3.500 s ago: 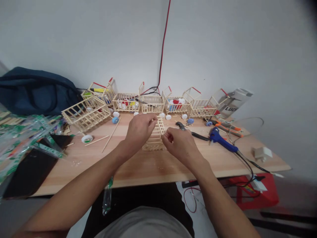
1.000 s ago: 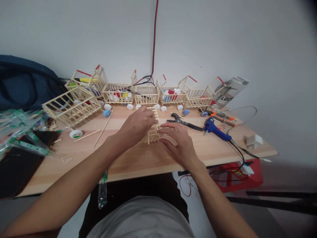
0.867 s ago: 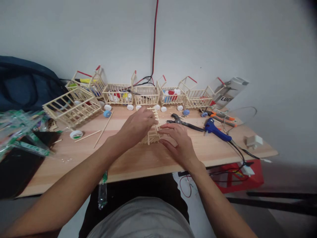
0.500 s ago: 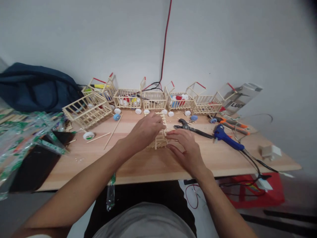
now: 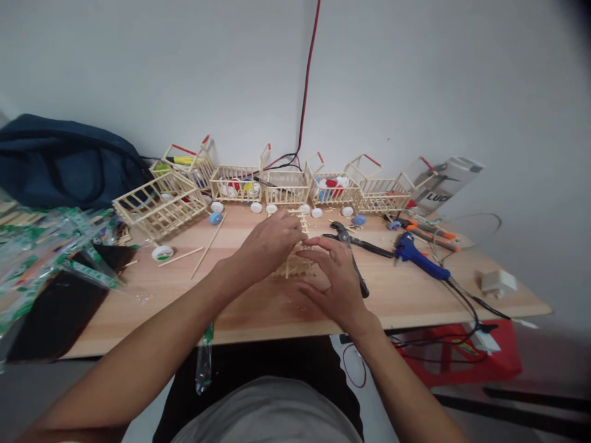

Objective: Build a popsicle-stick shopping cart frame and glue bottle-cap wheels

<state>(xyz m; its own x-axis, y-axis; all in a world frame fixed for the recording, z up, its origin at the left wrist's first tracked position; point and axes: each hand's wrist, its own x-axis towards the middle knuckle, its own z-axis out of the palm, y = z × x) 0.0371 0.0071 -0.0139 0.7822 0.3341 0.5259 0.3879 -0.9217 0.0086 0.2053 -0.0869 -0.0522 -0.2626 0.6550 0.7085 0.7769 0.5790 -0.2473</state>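
Observation:
A small frame of thin wooden sticks [image 5: 293, 268] sits on the table in front of me, partly covered by my hands. My left hand [image 5: 272, 241] reaches over its top with the fingers bent closed on the sticks; the fingertips themselves are hidden. Curved around the right side is my right hand [image 5: 333, 275], its thumb and fingers apart. Its index fingertip comes close to my left fingertips at the frame's upper edge. I cannot tell whether the right fingers touch the sticks. Black-handled pliers [image 5: 347, 237] lie just beyond my right hand, partly hidden by it.
Several wooden-stick model shopping carts [image 5: 286, 187] with bottle-cap wheels line the wall; a tilted one [image 5: 161, 206] stands left. On the right lie a blue glue gun [image 5: 422, 255], orange-handled pliers [image 5: 431, 232] and a white adapter [image 5: 498, 282]. Plastic wrappers [image 5: 92, 271] and a blue bag [image 5: 69, 163] occupy the left.
My right hand has shifted left along the frame, its index finger nearer my left fingertips. More of the pliers shows behind it. My left hand keeps its hold on the frame.

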